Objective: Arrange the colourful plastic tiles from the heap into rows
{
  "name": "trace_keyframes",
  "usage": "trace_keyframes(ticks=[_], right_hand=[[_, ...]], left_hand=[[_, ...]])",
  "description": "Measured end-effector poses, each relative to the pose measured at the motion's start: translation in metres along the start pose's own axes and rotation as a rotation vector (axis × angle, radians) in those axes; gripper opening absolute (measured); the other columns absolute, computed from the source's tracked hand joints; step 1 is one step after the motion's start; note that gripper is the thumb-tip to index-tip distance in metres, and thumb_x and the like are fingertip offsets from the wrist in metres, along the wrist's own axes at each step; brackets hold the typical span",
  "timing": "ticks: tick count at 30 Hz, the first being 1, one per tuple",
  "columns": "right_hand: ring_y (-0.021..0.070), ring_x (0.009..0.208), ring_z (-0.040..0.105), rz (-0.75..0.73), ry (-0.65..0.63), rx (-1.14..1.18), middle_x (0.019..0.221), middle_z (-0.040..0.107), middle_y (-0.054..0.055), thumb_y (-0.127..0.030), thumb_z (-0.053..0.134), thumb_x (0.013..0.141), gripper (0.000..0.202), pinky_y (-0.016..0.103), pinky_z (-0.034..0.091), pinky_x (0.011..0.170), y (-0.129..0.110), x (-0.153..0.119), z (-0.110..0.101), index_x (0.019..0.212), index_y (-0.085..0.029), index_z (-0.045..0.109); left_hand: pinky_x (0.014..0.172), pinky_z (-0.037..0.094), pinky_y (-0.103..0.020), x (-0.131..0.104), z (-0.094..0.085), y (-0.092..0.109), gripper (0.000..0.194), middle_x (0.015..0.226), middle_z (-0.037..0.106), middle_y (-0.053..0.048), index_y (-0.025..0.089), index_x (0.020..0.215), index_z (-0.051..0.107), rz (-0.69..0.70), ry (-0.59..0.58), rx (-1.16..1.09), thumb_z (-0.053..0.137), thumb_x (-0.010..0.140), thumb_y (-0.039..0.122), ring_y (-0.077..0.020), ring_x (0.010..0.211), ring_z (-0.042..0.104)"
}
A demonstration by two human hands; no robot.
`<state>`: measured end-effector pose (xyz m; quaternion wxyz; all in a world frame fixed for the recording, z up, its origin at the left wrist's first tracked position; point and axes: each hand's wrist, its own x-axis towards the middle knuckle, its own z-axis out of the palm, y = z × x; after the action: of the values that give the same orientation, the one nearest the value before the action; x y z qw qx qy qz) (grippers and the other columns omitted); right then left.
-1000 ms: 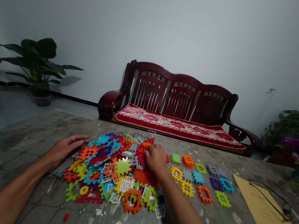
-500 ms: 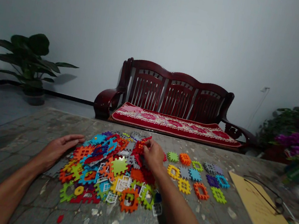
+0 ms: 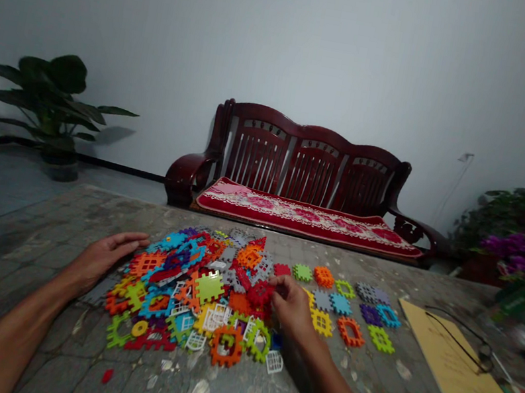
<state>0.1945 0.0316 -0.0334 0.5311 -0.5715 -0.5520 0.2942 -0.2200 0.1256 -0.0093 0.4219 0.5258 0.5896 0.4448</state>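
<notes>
A heap of colourful interlocking plastic building tiles (image 3: 210, 287) lies on the table, many with notched edges and window cut-outs. My right hand (image 3: 293, 305) is at the heap's right side, with thumb and fingers closed on the edge of a red tile (image 3: 260, 295). My left hand (image 3: 106, 256) rests at the heap's left edge, fingers stretched out and holding nothing. Near the left fingers are an orange window tile (image 3: 147, 263) and blue tiles. Small white window frames (image 3: 196, 341) lie at the front of the heap.
Right of the heap, separate tiles lie in loose rows, including a yellow window tile (image 3: 322, 322) and an orange frame tile (image 3: 350, 332). Farther right are a yellow envelope (image 3: 462, 384) and eyeglasses (image 3: 484, 358). A wooden bench (image 3: 313, 165) stands behind the table (image 3: 80, 354).
My right hand has moved right and closer to me, from the back of the heap to its right side. An orange tile there is now uncovered. My left hand has barely moved.
</notes>
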Motion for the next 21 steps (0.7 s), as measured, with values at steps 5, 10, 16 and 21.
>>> trace_keyframes(ticks=[5, 10, 16, 21], right_hand=[[0.0218, 0.088, 0.073, 0.089, -0.078, 0.025, 0.091, 0.078, 0.003, -0.011, 0.059, 0.062, 0.035, 0.034, 0.059, 0.081, -0.006, -0.010, 0.003, 0.092, -0.022, 0.073], [0.0236, 0.101, 0.071, -0.002, -0.167, -0.130, 0.109, 0.076, 0.006, -0.005, 0.059, 0.063, 0.048, 0.038, 0.057, 0.094, -0.019, -0.015, -0.003, 0.105, -0.021, 0.076], [0.0268, 0.116, 0.066, -0.131, -0.289, -0.291, 0.127, 0.071, 0.009, -0.008, 0.069, 0.067, 0.060, 0.042, 0.053, 0.104, -0.020, -0.016, -0.006, 0.125, -0.021, 0.073], [0.0298, 0.130, 0.060, -0.169, -0.338, -0.330, 0.139, 0.066, 0.010, -0.007, 0.070, 0.065, 0.068, 0.046, 0.045, 0.114, -0.018, -0.013, -0.006, 0.131, -0.022, 0.071]], left_hand=[[0.111, 0.051, -0.046, 0.000, 0.000, 0.000, 0.099, 0.130, 0.077, -0.019, 0.016, 0.117, 0.071, 0.005, -0.010, 0.020, 0.078, 0.047, 0.085, -0.0364, 0.125, 0.070], [0.112, 0.050, -0.048, 0.001, -0.001, -0.003, 0.096, 0.128, 0.078, -0.018, 0.016, 0.118, 0.071, 0.022, -0.006, 0.035, 0.077, 0.051, 0.084, -0.0366, 0.125, 0.070], [0.112, 0.050, -0.048, 0.003, -0.001, -0.004, 0.093, 0.128, 0.078, -0.019, 0.016, 0.116, 0.072, 0.019, -0.006, 0.022, 0.079, 0.050, 0.081, -0.0368, 0.123, 0.070], [0.108, 0.053, -0.047, 0.000, 0.000, 0.002, 0.090, 0.126, 0.079, -0.018, 0.016, 0.115, 0.072, 0.023, 0.005, 0.055, 0.077, 0.052, 0.080, -0.0363, 0.121, 0.071]])
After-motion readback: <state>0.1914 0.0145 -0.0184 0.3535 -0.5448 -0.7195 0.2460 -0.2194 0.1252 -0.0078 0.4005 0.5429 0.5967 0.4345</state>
